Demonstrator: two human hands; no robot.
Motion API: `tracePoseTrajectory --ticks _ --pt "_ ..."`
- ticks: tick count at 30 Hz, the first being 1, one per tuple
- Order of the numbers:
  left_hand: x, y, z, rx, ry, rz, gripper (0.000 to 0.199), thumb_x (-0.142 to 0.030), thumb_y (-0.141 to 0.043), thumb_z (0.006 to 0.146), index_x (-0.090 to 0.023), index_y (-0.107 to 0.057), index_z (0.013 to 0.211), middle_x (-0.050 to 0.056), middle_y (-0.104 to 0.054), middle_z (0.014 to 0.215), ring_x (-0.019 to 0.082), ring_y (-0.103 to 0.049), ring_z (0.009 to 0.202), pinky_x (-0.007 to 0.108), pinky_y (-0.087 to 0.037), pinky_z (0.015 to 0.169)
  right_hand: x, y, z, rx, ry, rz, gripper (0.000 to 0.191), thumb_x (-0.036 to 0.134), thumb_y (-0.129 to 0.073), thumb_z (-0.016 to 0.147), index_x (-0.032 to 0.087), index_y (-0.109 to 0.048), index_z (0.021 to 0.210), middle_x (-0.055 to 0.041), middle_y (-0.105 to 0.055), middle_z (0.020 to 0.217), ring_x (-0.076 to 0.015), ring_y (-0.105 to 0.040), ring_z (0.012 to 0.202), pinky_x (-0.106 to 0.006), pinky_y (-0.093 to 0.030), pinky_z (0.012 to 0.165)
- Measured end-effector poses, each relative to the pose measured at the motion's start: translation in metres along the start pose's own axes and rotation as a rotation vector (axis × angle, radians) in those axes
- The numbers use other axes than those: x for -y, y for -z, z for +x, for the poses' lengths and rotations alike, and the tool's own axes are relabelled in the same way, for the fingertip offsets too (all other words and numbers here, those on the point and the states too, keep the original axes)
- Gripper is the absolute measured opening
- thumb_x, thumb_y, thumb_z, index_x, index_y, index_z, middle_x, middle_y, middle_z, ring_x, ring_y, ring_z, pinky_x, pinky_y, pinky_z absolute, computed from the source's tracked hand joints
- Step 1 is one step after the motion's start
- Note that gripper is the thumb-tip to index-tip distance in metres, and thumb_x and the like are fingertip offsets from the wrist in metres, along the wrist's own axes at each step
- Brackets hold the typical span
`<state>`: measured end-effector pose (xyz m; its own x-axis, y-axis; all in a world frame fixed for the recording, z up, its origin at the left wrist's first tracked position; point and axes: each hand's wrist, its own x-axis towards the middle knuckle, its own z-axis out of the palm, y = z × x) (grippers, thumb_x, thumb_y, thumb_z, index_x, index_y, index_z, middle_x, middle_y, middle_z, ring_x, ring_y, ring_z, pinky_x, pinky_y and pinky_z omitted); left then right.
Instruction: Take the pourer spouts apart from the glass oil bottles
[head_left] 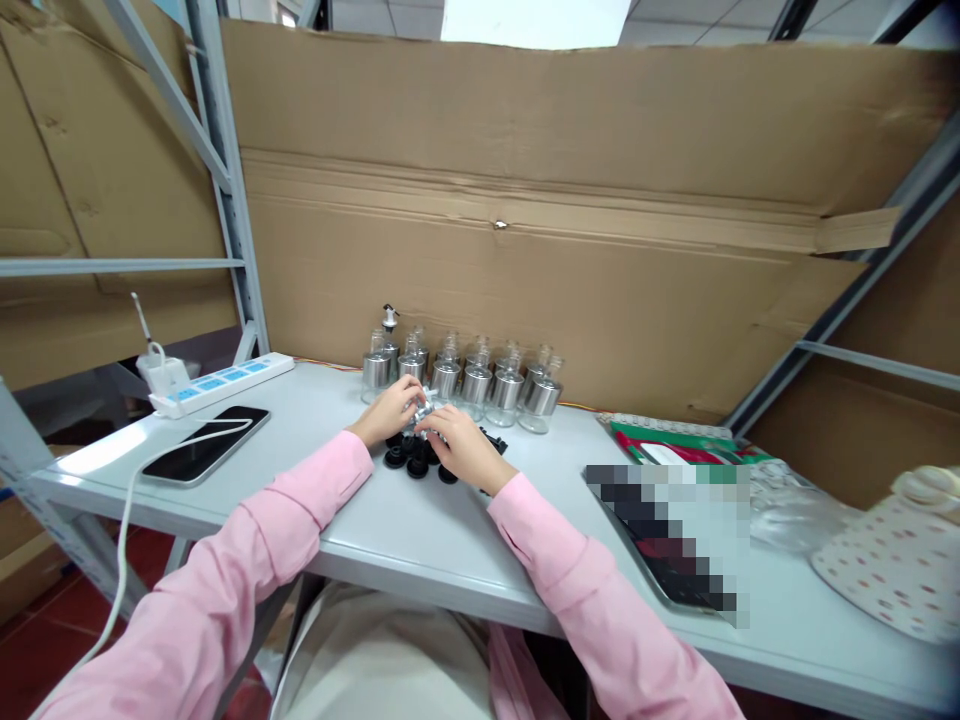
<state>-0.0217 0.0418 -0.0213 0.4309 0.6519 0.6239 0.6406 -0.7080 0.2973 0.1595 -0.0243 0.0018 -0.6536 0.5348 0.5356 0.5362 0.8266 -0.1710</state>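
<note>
Over a cluster of small shiny silver parts [426,406], my left hand [391,410] has its fingers curled together at the tips. My right hand [466,447] reaches in from the other side, its fingers bent and closed on the near edge of the same parts. Their exact kind is too small to tell. Black round caps [417,464] lie just below and between the hands, partly covered by them. Behind stand several clear glass bottles [475,386] with silver bands, mostly open at the neck. One at the back left bears a black-and-silver pump top [389,317].
A phone [206,450] on a white cable and a power strip [232,385] occupy the left side. To the right lie a dark flat device [664,540], partly pixelated, clear plastic wrap [799,515] and a dotted white bag [892,570]. A cardboard wall [540,290] closes the back.
</note>
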Motion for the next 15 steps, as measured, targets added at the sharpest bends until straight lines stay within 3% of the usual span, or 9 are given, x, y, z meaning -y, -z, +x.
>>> tracePoseTrajectory --ticks 5,10,12,15 --pt "0.000 0.001 0.000 -0.012 -0.006 -0.010 0.019 -0.013 -0.039 0.080 -0.018 -0.058 0.085 0.005 -0.051 0.099 0.016 -0.055 0.093 0.032 -0.045 0.089 0.000 0.002 -0.001 0.018 0.018 0.004 0.034 0.002 -0.042 0.083 0.021 -0.065 0.096 -0.0063 -0.063 0.096 -0.0181 -0.050 0.090 -0.032 -0.039 0.078" --pt "-0.005 0.005 0.001 -0.060 0.003 0.003 0.018 -0.016 -0.039 0.083 -0.018 -0.057 0.086 0.005 -0.053 0.097 0.016 -0.055 0.091 0.031 -0.044 0.086 0.000 0.002 -0.001 -0.005 0.026 -0.001 0.028 0.005 -0.045 0.084 0.020 -0.066 0.094 -0.0072 -0.063 0.095 -0.0188 -0.050 0.091 -0.032 -0.039 0.076" --pt "-0.010 0.008 0.003 -0.208 0.072 0.051 0.015 -0.018 -0.040 0.084 -0.019 -0.055 0.087 0.005 -0.055 0.094 0.017 -0.054 0.091 0.033 -0.042 0.087 0.000 0.003 0.000 -0.029 0.019 0.001 0.025 0.007 -0.046 0.084 0.020 -0.065 0.095 -0.0072 -0.064 0.095 -0.0186 -0.050 0.091 -0.032 -0.039 0.077" --pt "-0.014 0.017 0.014 -0.561 0.250 0.113 0.010 -0.022 -0.044 0.085 -0.019 -0.052 0.090 0.005 -0.056 0.093 0.019 -0.052 0.094 0.036 -0.039 0.089 0.000 0.008 0.000 -0.072 0.004 -0.010 0.022 0.009 -0.046 0.085 0.019 -0.064 0.093 -0.0071 -0.064 0.094 -0.0188 -0.051 0.092 -0.033 -0.039 0.077"
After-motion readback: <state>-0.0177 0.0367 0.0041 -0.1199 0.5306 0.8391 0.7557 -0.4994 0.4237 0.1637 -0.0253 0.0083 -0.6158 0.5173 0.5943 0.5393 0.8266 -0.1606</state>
